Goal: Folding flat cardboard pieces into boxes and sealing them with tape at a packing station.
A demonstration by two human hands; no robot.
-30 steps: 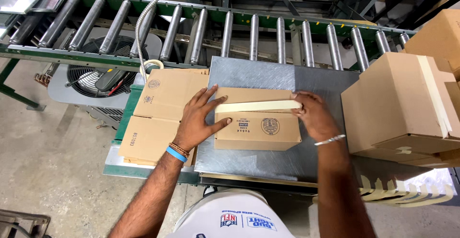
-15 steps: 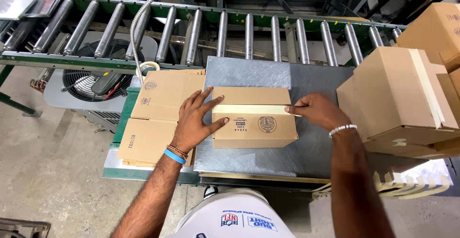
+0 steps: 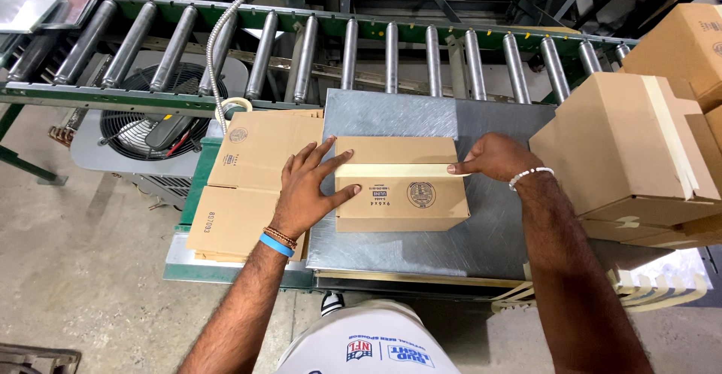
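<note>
A small brown cardboard box [image 3: 402, 201] sits on a grey metal work plate [image 3: 481, 231], with a strip of pale tape [image 3: 395, 169] running across its closed top. My left hand [image 3: 310, 188] lies flat with spread fingers on the box's left end and on the tape. My right hand [image 3: 492, 157] is at the box's right edge, its fingertips pressing on the tape's end there. Neither hand has anything inside it.
A stack of flattened cardboard boxes [image 3: 248, 186] lies left of the plate. Taped boxes [image 3: 632, 156] are piled at the right. A roller conveyor [image 3: 316, 50] runs across the back, with a fan [image 3: 150, 126] below it. Concrete floor lies at left.
My right hand has slid rightward along the box top to its right edge, and the tape strip, raised before, now lies flat. My left hand has stayed on the box.
</note>
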